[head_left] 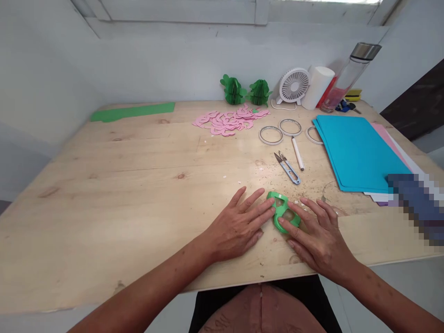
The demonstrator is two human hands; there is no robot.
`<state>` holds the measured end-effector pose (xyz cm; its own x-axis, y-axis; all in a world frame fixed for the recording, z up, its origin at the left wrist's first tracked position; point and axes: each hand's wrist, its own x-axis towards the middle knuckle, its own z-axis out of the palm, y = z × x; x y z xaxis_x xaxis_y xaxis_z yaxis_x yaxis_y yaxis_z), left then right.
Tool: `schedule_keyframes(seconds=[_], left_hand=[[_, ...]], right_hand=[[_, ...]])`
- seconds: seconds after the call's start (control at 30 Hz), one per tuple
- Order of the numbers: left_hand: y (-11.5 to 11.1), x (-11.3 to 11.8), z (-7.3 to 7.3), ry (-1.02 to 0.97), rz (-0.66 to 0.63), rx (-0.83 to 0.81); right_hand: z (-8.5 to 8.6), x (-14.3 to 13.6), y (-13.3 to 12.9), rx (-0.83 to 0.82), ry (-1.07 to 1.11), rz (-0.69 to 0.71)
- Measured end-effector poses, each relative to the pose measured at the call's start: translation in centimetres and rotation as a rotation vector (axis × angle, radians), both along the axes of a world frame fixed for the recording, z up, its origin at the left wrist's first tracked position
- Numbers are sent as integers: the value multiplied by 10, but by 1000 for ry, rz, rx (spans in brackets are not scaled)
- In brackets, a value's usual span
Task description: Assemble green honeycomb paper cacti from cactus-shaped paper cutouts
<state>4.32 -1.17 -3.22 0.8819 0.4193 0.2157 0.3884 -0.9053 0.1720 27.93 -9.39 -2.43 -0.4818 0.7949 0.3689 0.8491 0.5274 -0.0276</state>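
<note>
In the head view, a green paper cutout with two openings is seen lying flat at the near side of the table, right of its middle, between the two hands. Its long axis is slanted, one end pointed far and left, the other near and right.

The left hand is laid palm down with the fingers spread, two fingertips brought to the cutout's left edge. The right hand is arched over the right side, its fingers well parted and two tips placed on the paper. Nothing is seen enclosed in either hand; how hard the paper is pressed cannot be told.

The pale wooden tabletop is dotted with small scraps. Just beyond the cutout, blue-handled snips and a white pen are laid, with tape rolls farther off. Blue sheets are stacked at the right. Pink cutouts are heaped at the far side, and a green strip is set far left. A small fan is stood near the white wall.
</note>
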Motion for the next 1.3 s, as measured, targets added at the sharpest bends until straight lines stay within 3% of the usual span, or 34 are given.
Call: schedule_keyframes(seconds=[0.43,0.87,1.13,1.3], left_hand=[[8,2,-4,-39,-38,-158],[1,9,0,0,7,-71],[-1,8,-3,1,18,-101],[-1,8,-3,-17,21,-127]], right_hand=[[0,-3,2,12,-65,38],[-7,-3,-7,-20,2,59],[-3,-4,-9,-68,-33,63],[1,0,-7,-78,93,50]])
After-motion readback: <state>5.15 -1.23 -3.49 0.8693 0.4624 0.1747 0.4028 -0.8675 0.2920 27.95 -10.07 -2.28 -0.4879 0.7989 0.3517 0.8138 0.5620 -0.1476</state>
